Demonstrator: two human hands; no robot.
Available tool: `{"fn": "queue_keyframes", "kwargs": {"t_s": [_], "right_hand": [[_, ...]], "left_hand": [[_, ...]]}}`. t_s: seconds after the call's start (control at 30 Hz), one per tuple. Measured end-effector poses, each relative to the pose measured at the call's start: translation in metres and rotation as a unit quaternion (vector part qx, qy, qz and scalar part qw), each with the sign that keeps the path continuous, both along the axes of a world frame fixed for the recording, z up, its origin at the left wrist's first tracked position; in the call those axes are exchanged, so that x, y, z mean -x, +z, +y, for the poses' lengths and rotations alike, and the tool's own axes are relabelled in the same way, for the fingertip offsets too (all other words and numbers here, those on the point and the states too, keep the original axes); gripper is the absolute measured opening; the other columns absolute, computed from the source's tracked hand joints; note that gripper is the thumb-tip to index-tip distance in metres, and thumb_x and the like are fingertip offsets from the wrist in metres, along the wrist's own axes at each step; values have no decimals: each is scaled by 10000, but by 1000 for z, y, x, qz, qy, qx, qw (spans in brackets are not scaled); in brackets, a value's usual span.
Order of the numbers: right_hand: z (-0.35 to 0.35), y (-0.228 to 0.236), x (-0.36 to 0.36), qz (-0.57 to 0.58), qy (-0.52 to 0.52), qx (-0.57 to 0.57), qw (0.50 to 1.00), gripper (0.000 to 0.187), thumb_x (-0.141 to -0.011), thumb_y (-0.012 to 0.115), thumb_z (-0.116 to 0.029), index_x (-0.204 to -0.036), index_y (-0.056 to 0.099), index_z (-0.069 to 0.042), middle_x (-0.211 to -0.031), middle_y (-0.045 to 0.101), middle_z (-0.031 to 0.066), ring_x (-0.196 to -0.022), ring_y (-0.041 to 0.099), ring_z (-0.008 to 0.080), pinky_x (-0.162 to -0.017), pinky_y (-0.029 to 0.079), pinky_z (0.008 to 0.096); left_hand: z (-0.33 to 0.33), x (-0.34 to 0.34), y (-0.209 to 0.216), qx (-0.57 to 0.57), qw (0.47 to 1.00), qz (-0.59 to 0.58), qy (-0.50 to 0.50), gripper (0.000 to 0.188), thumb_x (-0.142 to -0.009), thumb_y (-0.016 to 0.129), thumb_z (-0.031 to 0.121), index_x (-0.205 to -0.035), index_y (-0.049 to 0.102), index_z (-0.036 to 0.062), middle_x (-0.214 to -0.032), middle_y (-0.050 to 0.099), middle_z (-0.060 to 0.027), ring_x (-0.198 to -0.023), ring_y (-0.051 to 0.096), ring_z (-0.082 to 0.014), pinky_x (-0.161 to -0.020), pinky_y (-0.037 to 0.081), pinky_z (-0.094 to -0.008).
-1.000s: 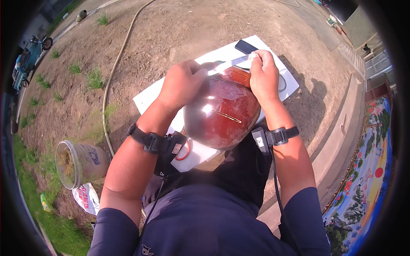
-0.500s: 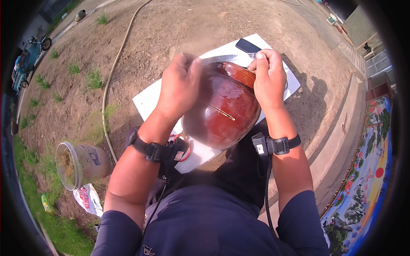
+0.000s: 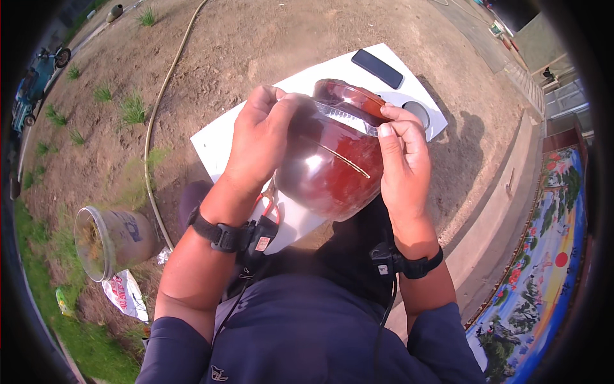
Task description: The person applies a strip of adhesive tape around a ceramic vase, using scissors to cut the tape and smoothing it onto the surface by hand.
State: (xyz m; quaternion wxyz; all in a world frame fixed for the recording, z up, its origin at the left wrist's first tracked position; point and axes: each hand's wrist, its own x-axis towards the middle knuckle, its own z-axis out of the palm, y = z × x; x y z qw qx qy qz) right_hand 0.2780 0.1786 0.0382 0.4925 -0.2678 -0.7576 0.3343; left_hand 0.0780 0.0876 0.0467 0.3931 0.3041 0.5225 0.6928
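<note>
A glazed reddish-brown jar (image 3: 323,189) is tilted in front of me, with a pale, straight crack-like line across its side. My left hand (image 3: 261,141) pinches one end of a clear, shiny strip of tape (image 3: 345,117). The other end is between the thumb and fingers of my right hand (image 3: 405,160). Stretched between both hands, the strip passes in front of the jar just below its rim; whether it touches the glaze I cannot tell. Scissors with red handles (image 3: 275,208) lie beside my left wrist, partly hidden.
Under the jar is a white board (image 3: 220,142), bearing a dark phone (image 3: 377,68) at its far edge and a round grey object (image 3: 417,112) near my right fingers. A bucket (image 3: 131,238) and a hose (image 3: 153,115) are on the ground to the left. A concrete ledge (image 3: 489,211) runs along the right.
Both hands have brought the strip nearer to me, and my right hand has moved lower. The jar's rim and more of the phone now show beyond it.
</note>
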Motion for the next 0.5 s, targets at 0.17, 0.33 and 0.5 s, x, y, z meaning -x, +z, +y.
{"fn": "queue_keyframes", "kwargs": {"t_s": [0.17, 0.33, 0.5], "right_hand": [[-15, -2, -7, -2, 19, 23, 1000, 126, -991, 648, -93, -927, 603, 6, -1235, 631, 160, -1196, 590, 262, -1023, 465, 386], [-20, -5, -8, 65, 44, 91, 993, 139, -989, 658, -89, -907, 595, 4, -1244, 618, 169, -1240, 573, 273, -1043, 460, 404], [-31, -8, -17, 41, 43, 82, 995, 148, -981, 674, -92, -894, 597, -1, -1258, 610, 183, -1300, 555, 316, -1067, 444, 419]], "left_hand": [[-9, 1, -3, -4, 998, -52, -16, 57, -1007, 595, 107, -991, 588, 53, -1122, 698, -116, -1050, 618, -165, -1021, 458, -331], [-22, -6, 0, 24, 999, -22, 12, 61, -979, 614, 80, -923, 613, 55, -1157, 681, -92, -1097, 586, -145, -1051, 405, -316], [-30, -1, -13, 53, 998, 15, -12, 41, -960, 638, 78, -931, 621, 54, -1164, 660, -77, -1076, 576, -131, -1023, 413, -306]]}}
